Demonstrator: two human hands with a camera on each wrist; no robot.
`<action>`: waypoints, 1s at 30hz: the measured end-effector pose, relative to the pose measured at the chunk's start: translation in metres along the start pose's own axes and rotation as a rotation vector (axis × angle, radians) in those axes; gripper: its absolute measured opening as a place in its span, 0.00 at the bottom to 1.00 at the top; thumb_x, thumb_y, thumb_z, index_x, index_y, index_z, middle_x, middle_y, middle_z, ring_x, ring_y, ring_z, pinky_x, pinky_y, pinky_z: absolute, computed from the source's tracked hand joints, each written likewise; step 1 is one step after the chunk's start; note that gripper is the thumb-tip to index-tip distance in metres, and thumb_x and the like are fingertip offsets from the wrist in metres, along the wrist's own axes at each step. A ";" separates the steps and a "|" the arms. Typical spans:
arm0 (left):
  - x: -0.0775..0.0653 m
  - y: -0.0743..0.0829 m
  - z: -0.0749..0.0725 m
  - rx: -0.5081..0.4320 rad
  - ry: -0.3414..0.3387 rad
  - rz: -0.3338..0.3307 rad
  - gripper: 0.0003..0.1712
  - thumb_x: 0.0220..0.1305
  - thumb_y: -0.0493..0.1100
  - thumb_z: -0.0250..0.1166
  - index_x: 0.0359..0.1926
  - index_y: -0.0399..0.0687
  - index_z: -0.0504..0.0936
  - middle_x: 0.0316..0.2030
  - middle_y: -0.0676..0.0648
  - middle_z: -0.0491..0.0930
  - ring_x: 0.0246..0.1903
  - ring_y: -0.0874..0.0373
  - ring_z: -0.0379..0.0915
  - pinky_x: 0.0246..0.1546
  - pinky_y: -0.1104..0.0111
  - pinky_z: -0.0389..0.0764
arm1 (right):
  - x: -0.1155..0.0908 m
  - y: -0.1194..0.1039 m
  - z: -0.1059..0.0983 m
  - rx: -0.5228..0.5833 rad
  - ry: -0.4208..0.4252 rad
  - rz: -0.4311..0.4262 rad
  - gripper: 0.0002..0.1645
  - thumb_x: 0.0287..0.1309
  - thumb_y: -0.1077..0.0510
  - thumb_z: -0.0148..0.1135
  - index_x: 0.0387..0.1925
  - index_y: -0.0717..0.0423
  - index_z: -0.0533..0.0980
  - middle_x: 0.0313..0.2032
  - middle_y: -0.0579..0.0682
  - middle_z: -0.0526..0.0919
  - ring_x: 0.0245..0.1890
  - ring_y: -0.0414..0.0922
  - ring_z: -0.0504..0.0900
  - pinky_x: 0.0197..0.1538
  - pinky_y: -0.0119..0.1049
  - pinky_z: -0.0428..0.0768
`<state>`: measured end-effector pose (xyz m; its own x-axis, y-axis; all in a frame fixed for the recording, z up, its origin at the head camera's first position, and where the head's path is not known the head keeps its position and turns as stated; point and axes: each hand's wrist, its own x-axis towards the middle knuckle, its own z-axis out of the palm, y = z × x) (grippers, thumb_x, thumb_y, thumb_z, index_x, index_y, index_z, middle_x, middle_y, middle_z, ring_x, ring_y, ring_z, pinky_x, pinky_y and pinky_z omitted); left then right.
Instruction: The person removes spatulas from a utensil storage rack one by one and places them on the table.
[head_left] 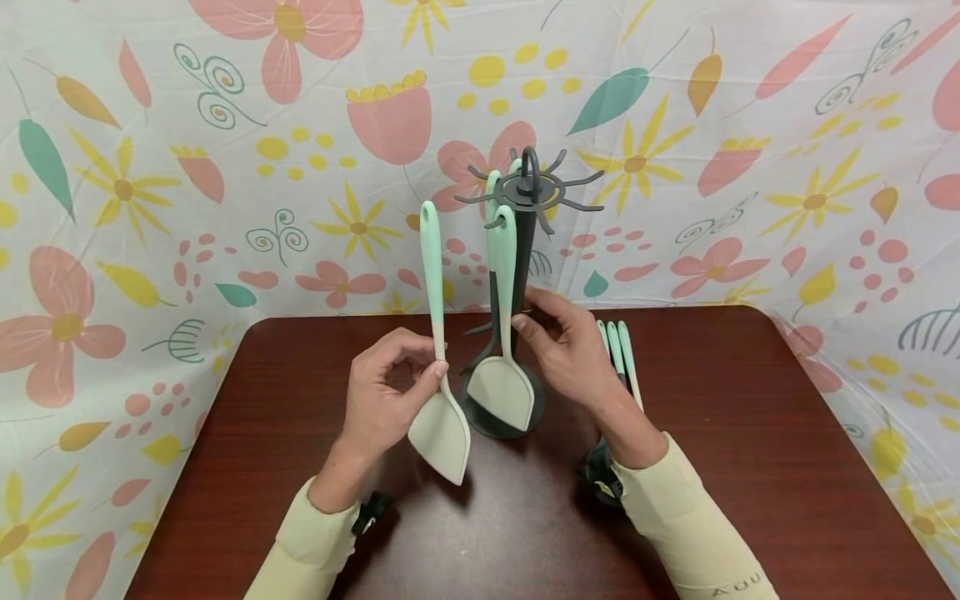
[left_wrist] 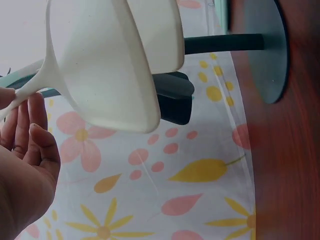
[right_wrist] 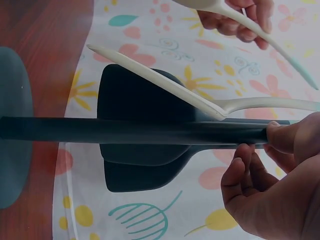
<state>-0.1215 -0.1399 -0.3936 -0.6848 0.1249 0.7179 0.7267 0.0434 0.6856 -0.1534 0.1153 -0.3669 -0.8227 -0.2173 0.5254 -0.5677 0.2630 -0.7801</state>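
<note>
My left hand [head_left: 386, 392] pinches a cream turner [head_left: 442, 437] with a mint handle by its neck, its blade down and handle up. It is held to the left of a dark utensil stand [head_left: 524, 267], whose top ring carries several hooks. From a front hook hangs a second cream turner [head_left: 501, 393]. Behind it, dark-bladed utensils [right_wrist: 135, 90] hang on the stand too. My right hand [head_left: 570, 350] holds the stand's pole between thumb and fingers, as the right wrist view shows.
Several more mint-handled utensils [head_left: 627, 354] lie to the right, partly hidden by the right forearm. The stand's round base [left_wrist: 267, 55] rests on a dark brown table [head_left: 300, 392]. A floral cloth [head_left: 337, 167] hangs behind the table.
</note>
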 end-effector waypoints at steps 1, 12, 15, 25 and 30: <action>-0.001 0.000 -0.001 0.003 -0.005 -0.008 0.13 0.62 0.24 0.72 0.44 0.41 0.88 0.34 0.48 0.85 0.28 0.59 0.77 0.30 0.71 0.77 | 0.000 0.000 0.000 0.002 0.001 0.000 0.15 0.74 0.65 0.64 0.58 0.57 0.84 0.37 0.51 0.84 0.28 0.47 0.76 0.31 0.31 0.73; -0.008 -0.006 -0.015 0.074 -0.017 -0.119 0.11 0.65 0.28 0.73 0.44 0.46 0.88 0.34 0.50 0.86 0.27 0.59 0.79 0.30 0.73 0.78 | 0.000 -0.002 0.000 0.000 0.001 0.017 0.16 0.73 0.65 0.66 0.58 0.57 0.84 0.39 0.52 0.85 0.30 0.46 0.78 0.33 0.33 0.76; -0.011 -0.009 -0.018 0.102 -0.033 -0.157 0.10 0.66 0.30 0.74 0.44 0.48 0.88 0.33 0.51 0.86 0.27 0.59 0.79 0.30 0.73 0.77 | 0.000 -0.001 0.000 0.004 0.002 0.016 0.16 0.73 0.65 0.65 0.59 0.57 0.84 0.39 0.52 0.85 0.30 0.46 0.78 0.33 0.33 0.76; -0.017 -0.016 -0.019 0.193 -0.058 -0.313 0.05 0.70 0.35 0.73 0.43 0.49 0.88 0.33 0.52 0.87 0.29 0.58 0.81 0.29 0.72 0.77 | -0.001 0.000 0.000 0.005 0.010 0.018 0.16 0.72 0.66 0.66 0.58 0.57 0.84 0.39 0.52 0.86 0.31 0.46 0.78 0.33 0.32 0.76; -0.018 -0.017 -0.020 0.240 -0.061 -0.414 0.04 0.70 0.37 0.73 0.41 0.52 0.88 0.32 0.53 0.86 0.28 0.56 0.79 0.28 0.72 0.76 | 0.000 -0.001 0.000 0.008 0.007 0.020 0.16 0.73 0.65 0.65 0.59 0.55 0.84 0.40 0.51 0.86 0.30 0.47 0.78 0.33 0.32 0.75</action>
<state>-0.1223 -0.1623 -0.4158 -0.9201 0.1060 0.3770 0.3903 0.3286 0.8601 -0.1527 0.1152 -0.3668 -0.8339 -0.2051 0.5124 -0.5511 0.2600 -0.7929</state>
